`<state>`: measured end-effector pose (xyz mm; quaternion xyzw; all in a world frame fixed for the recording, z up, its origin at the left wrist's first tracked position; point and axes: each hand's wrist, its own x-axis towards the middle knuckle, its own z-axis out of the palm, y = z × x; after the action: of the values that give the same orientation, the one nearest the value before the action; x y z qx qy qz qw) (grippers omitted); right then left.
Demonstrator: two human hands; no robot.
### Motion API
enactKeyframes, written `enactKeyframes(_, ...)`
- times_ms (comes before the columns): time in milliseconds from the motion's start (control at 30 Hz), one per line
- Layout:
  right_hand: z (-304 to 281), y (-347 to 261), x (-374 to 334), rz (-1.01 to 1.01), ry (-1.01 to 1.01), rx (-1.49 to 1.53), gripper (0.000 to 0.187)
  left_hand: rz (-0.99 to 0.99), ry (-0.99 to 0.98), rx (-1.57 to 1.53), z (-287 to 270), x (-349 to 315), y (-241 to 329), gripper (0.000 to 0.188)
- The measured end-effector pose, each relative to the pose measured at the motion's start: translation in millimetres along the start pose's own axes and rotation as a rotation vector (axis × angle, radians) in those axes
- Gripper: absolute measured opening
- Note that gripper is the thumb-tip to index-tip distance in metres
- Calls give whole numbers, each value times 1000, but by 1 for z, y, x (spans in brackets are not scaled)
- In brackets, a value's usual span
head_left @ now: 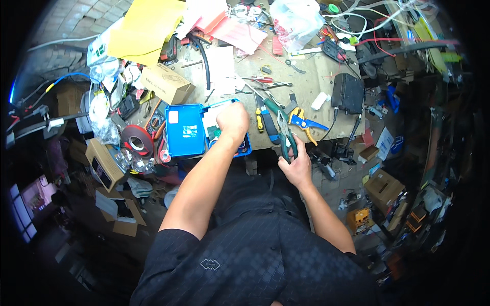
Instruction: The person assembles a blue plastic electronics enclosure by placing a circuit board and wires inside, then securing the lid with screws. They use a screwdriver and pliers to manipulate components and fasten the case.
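Pliers, likely stiff, hefty; best held by handles
Right hand clasps them; left hand over blue box, grip impossible to tell.

Blue case, green-handled pliers, yellow-and-blue stripper, red tape roll, black diamond-patterned shirt

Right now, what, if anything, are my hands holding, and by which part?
Right hand: the pliers, by their green handles. Left hand, at the blue box: cannot tell.
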<state>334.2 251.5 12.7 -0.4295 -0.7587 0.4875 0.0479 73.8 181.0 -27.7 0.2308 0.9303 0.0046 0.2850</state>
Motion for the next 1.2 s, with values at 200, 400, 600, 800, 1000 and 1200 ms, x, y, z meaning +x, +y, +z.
enactKeyframes(200,-5,17,-11,62,2,97,83,106,142,-95,-14,-27,-9,29)
enactKeyframes(400,2,27,-8,81,-17,288,79,216,38,-653,-46,-49,-45,28)
enactKeyframes(600,26,36,5,-92,-27,445,68,223,-104,-845,-67,-28,-82,17)
enactKeyframes(800,9,-4,4,337,-409,739,71,213,-67,-863,-66,-12,-110,13)
enactKeyframes(1000,23,-14,4,348,-471,712,69,200,58,-863,-59,-10,-108,24)
enactKeyframes(1200,36,-14,6,316,-419,516,67,224,185,-548,-74,-23,-65,94)
